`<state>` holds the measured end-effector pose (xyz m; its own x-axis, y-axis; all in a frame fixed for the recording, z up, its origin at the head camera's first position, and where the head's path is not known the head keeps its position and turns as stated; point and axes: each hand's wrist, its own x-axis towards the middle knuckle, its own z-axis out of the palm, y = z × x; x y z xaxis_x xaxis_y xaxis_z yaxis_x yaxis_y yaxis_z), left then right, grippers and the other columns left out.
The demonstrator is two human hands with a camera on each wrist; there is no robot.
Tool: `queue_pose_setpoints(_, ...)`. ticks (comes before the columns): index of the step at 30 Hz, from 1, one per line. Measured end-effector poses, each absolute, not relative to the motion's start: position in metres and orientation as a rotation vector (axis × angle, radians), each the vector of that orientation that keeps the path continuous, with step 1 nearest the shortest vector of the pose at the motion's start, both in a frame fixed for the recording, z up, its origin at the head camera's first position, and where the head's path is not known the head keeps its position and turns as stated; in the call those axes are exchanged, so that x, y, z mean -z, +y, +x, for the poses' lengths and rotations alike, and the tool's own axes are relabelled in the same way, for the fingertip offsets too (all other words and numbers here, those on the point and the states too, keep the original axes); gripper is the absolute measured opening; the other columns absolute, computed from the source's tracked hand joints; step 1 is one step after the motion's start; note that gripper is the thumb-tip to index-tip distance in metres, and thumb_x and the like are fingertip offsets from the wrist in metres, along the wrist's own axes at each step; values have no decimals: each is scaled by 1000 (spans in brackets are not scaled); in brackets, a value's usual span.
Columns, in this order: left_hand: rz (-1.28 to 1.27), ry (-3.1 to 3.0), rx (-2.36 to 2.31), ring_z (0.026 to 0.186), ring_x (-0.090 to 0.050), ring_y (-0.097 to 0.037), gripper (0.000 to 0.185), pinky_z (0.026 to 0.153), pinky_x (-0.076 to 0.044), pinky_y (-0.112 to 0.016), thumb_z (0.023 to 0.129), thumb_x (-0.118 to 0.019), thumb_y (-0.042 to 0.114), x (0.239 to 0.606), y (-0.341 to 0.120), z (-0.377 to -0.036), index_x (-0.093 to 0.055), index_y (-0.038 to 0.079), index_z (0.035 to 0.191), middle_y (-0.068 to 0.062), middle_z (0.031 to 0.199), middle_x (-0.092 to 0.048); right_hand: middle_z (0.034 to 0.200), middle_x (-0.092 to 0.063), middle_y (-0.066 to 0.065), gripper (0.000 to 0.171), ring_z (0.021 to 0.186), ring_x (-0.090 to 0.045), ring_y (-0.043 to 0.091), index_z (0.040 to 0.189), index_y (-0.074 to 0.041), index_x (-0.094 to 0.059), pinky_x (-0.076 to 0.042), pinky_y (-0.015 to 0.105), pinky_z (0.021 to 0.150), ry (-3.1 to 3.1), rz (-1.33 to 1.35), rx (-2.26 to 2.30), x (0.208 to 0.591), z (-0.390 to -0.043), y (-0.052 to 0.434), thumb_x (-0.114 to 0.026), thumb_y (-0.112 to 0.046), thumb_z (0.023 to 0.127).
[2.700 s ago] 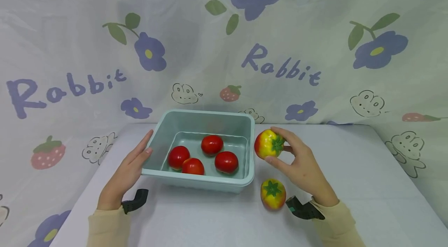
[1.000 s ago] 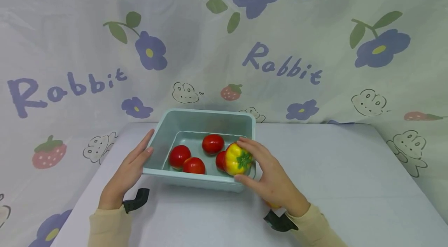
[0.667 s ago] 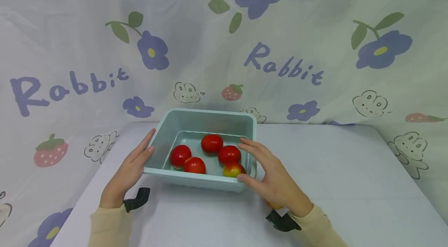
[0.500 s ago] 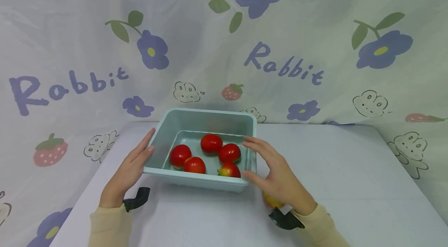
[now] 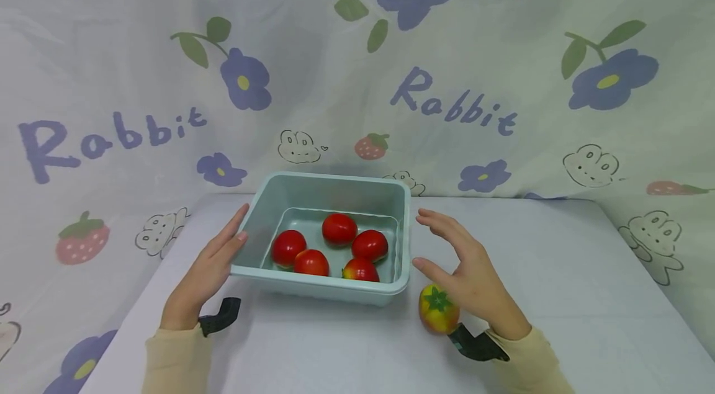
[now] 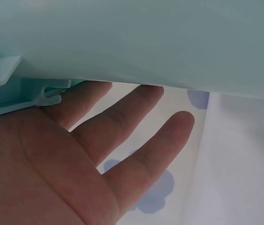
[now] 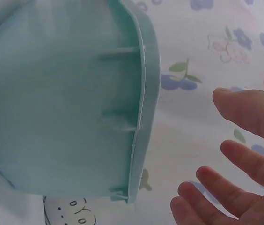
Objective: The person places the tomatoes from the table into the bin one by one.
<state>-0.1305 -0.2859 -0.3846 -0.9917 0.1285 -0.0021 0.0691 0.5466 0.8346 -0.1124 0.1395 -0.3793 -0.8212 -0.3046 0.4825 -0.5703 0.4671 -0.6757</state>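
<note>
Hands flank a pale green rectangular plastic tub [image 5: 329, 186] on the white table [image 5: 558, 295]. Left hand [image 5: 209, 270] lies flat against the tub's left wall, fingers straight, holding nothing. Right hand [image 5: 472, 276] hovers just right of the tub, fingers spread and relaxed, empty. A yellow-red toy tomato with green stalk [image 5: 437, 309] sits on the table under the right palm, just beside the tub's near right corner. Inside the tub: four red toy tomatoes [image 5: 338, 228] and one red-yellow toy tomato [image 5: 360, 270]. Floral "Rabbit" cloth backdrop [image 5: 357, 71] behind.
</note>
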Motion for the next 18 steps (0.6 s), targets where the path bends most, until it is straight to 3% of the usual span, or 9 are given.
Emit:
queue_pose_setpoints(6,177,2713,-1458,149,-12,-51,58,102,-19,-82,110,-31,37,385,-287,-130,-8,31,163,-12,168,-9,150,-49,-2,64,133,-50,17,144,-21,-53,-41,19,106,-2440,714,-1284,385,-109,149,-80,-13,87)
queue_pose_setpoints(18,201,2717,-1469,148,-14,-52,58,102,-21,-81,110,-32,36,386,-286,-131,-9,29,163,-14,168,-10,146,-52,-4,65,129,-53,16,143,-22,-53,-42,15,104,-2456,727,-1275,399,-99,167,-80,-8,86)
